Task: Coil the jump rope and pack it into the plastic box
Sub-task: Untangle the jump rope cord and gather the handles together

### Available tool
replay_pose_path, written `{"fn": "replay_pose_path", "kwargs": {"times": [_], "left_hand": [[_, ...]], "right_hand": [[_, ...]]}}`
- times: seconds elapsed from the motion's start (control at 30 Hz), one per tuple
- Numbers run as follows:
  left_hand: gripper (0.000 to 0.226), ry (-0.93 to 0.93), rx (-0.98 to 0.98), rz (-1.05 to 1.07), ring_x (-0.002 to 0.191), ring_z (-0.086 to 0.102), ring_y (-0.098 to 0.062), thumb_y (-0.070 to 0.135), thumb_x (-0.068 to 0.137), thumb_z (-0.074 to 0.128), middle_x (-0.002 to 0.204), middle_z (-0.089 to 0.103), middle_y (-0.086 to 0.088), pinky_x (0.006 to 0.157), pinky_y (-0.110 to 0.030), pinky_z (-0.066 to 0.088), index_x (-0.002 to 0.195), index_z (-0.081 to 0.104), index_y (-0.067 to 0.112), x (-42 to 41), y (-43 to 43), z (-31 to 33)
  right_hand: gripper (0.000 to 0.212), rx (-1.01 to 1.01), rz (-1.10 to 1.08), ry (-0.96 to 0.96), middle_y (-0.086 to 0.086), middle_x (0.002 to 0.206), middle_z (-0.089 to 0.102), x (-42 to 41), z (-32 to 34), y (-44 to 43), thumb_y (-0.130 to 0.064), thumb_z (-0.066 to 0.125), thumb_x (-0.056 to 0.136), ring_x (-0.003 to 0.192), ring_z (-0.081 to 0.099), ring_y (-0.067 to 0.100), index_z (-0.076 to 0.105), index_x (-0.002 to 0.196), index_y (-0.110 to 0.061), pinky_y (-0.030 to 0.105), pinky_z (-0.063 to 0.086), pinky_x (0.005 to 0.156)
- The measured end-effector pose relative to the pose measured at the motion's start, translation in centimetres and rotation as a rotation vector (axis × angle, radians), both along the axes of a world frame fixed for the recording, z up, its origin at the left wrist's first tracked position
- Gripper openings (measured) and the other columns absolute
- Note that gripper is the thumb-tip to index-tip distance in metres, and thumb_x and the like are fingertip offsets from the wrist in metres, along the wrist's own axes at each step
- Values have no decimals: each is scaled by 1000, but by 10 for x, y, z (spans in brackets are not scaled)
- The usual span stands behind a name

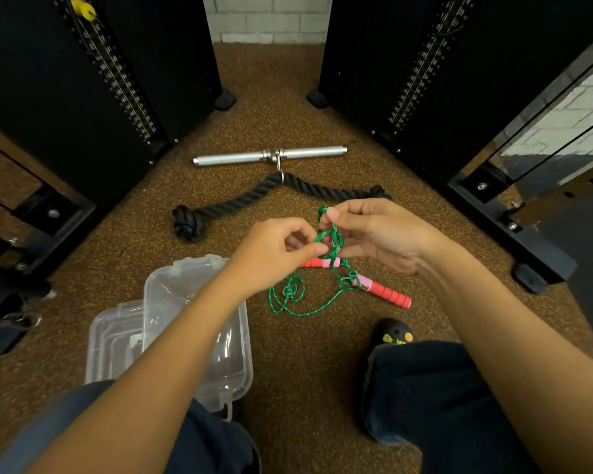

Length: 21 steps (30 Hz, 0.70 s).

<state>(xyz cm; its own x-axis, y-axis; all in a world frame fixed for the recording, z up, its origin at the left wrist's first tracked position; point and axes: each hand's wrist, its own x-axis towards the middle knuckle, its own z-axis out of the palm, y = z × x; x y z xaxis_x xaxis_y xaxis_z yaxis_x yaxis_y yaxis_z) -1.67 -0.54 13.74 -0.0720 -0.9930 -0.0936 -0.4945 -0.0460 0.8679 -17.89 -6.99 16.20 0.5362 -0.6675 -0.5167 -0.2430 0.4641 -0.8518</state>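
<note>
A green jump rope (290, 295) with red and pink handles lies tangled on the brown speckled floor. One handle (386, 291) rests to the right; the other handle (319, 262) shows partly behind my left hand. My left hand (274, 254) and my right hand (374, 230) both pinch loops of the cord, lifted above the floor between them. A clear plastic box (243, 354) stands open at lower left, partly hidden by my left forearm, with its lid (112, 340) beside it.
A black braided triceps rope (240, 201) clipped to a steel bar (271, 155) lies just beyond my hands. Black weight-stack columns (100, 70) stand left and right. My knees and a black shoe (392, 333) are at the bottom.
</note>
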Motion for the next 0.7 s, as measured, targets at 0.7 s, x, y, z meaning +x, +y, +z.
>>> {"fn": "replay_pose_path", "kwargs": {"times": [0.7], "left_hand": [[16, -40, -125, -13, 63, 42, -3, 52, 76, 57, 65, 38, 9, 63, -19, 32, 86, 59, 39, 5, -5, -4]], "right_hand": [[17, 324, -224, -227, -4, 54, 49, 12, 12, 2, -20, 49, 93, 44, 42, 2, 60, 90, -8, 12, 29, 39]]}}
